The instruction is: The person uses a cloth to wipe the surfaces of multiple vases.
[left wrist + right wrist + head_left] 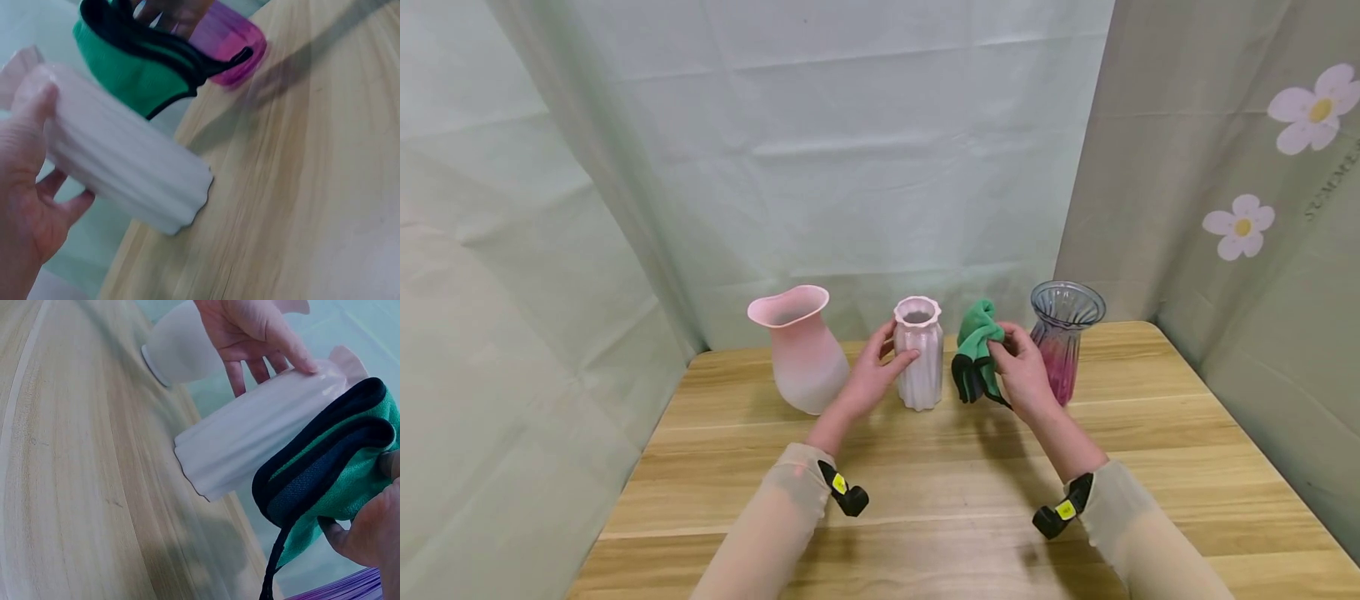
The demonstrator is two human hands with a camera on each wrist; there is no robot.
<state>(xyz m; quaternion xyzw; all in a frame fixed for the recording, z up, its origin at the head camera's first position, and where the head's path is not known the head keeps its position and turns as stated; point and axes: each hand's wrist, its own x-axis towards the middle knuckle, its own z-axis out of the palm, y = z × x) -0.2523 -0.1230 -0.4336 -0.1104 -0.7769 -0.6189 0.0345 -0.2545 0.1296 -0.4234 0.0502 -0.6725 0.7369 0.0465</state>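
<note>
A small white fluted vase (921, 371) with a scalloped rim stands upright near the back of the table. My left hand (872, 375) grips its upper part from the left, thumb on the near side and fingers behind, as the left wrist view also shows. Just right of the vase, my right hand (1024, 373) pinches a bunched green cloth (977, 333) with black edging and a black loop (272, 565). The folded cloth (350, 481) hangs above the tabletop, beside the vase. Part of it is hidden behind the right fingers.
To the left stands a larger pink-and-white vase (808, 358) with a flared mouth. A ribbed glass vase (1060, 350), blue-grey above and magenta below, stands close behind the right hand. The wooden table (925, 517) meets hanging fabric (865, 183) at the back.
</note>
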